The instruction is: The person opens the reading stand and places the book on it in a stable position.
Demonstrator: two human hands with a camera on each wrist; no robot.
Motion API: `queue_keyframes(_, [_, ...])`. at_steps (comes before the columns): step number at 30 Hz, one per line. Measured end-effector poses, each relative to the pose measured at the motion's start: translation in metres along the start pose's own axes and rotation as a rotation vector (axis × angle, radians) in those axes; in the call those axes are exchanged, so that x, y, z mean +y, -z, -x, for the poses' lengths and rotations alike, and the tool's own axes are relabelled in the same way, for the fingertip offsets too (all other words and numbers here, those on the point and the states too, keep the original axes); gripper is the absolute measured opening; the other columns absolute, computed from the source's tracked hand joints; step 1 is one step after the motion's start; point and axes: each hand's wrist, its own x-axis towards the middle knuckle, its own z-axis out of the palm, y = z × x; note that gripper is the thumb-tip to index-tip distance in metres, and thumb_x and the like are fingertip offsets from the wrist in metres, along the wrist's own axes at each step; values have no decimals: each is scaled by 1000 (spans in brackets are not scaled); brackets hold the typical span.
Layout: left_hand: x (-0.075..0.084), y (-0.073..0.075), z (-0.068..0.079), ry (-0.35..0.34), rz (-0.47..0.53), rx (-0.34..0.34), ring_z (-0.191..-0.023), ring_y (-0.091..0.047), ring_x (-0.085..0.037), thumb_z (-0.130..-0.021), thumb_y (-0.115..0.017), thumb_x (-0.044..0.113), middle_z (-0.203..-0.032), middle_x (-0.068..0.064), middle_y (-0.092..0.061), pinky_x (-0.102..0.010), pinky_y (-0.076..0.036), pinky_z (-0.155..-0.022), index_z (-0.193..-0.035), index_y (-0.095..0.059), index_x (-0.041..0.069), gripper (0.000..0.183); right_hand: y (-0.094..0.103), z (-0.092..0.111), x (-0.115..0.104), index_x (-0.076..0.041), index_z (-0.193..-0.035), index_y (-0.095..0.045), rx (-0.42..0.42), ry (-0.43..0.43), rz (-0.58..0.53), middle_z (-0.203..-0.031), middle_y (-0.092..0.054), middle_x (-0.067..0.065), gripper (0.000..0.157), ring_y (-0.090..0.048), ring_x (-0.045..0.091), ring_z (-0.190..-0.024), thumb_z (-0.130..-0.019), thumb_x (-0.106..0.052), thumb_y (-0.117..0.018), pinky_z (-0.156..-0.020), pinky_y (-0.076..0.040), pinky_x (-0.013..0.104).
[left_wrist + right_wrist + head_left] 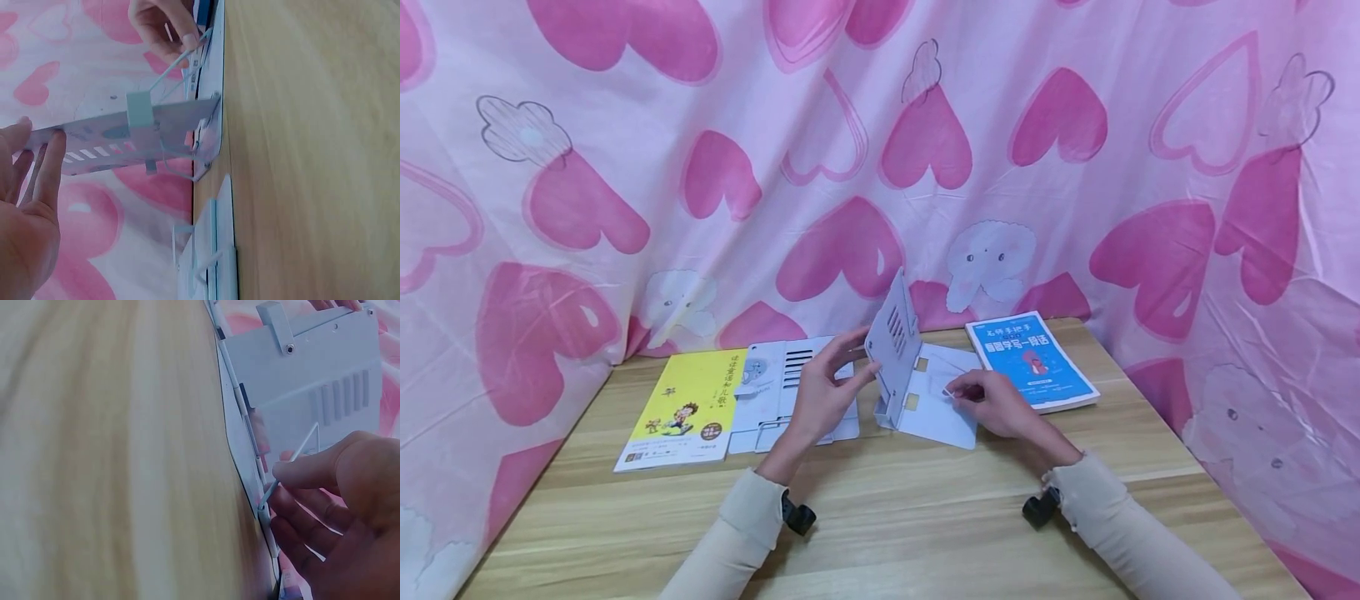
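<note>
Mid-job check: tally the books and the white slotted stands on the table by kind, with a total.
Books: 2 (yellow book, blue book)
White slotted stands: 2 (flat stand, open stand)
Total: 4

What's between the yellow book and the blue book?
Head view: flat white stand, then opened white stand, held by the left hand and right hand.

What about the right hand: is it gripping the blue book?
No, the right hand pinches a thin wire bar.
</note>
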Motion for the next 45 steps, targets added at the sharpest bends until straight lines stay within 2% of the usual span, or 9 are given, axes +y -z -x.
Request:
queue_keyframes(9, [5,-16,5,-35,-19,-70,-126,-73,-26,-101,-78,12,-149,-3,-68,-34,-67,-87,-154,-62,24,57,-4,0,-5,-15,-124,-80,-24,-9,-47,-113,-77,0,26,-66,17,-99,-99,-7,-77,-91,-60,31])
queue_keyframes(14, [5,-25,8,-43,-27,-112,-122,-75,-23,-99,-79,11,-141,-3,-74,-33,-67,-87,-145,-70,19,47,-8,1,-8,-14,-122,-80,-37,1,-69,-114,-76,2,24,-69,18,-99,-100,-7,-77,-94,-63,37])
queue_keyframes(16, [5,-29,10,-69,-33,-135,-122,-75,-23,-99,-80,9,-137,-5,-76,-32,-67,-87,-141,-73,15,43,-9,2,-10,-15,-122,-79,-43,2,-70,-116,-76,2,24,-69,18,-100,-100,-7,-76,-95,-64,39])
queue_keyframes(19, [8,-35,12,-95,-64,-164,-123,-74,-20,-100,-78,9,-134,-4,-77,-29,-66,-89,-137,-75,16,38,-11,1,-10,-15,-123,-79,-53,-8,-70,-117,-75,2,24,-69,19,-101,-100,-7,-76,-96,-64,41])
queue_keyframes(23, [12,-39,13,-104,-110,-169,-125,-73,-16,-101,-77,9,-134,2,-76,-26,-65,-91,-137,-76,20,37,-12,-1,-9,-14,-123,-78,-61,-12,-68,-117,-75,3,23,-69,19,-101,-101,-7,-75,-96,-63,42])
queue_keyframes(30, [11,-40,15,-93,-111,-170,-124,-73,-16,-100,-78,10,-133,4,-76,-26,-65,-91,-135,-76,23,38,-13,0,-8,-15,-124,-78,-71,-7,-88,-117,-75,0,24,-68,19,-101,-102,-7,-74,-97,-62,42])
queue_keyframes(35, [9,-40,15,-73,-116,-182,-125,-72,-14,-100,-79,15,-135,6,-76,-27,-64,-93,-136,-76,25,37,-14,0,-7,-15,-125,-77,-40,21,-81,-119,-76,0,24,-69,18,-104,-102,-9,-75,-98,-63,43])
queue_keyframes(40, [1,-33,14,-9,-114,-188,-125,-71,-13,-105,-74,25,-135,8,-75,-30,-65,-96,-137,-75,26,32,-15,1,-15,-15,-118,-78,33,79,-95,-110,-76,-1,18,-69,17,-98,-100,-16,-79,-90,-63,36])
queue_keyframes(45, [-10,-23,10,90,-166,-165,-126,-72,-17,-108,-69,22,-137,3,-75,-39,-65,-101,-135,-76,22,28,-22,6,-29,-18,-117,-77,-9,134,-108,-108,-78,-3,16,-70,13,-95,-101,-22,-79,-85,-61,27])
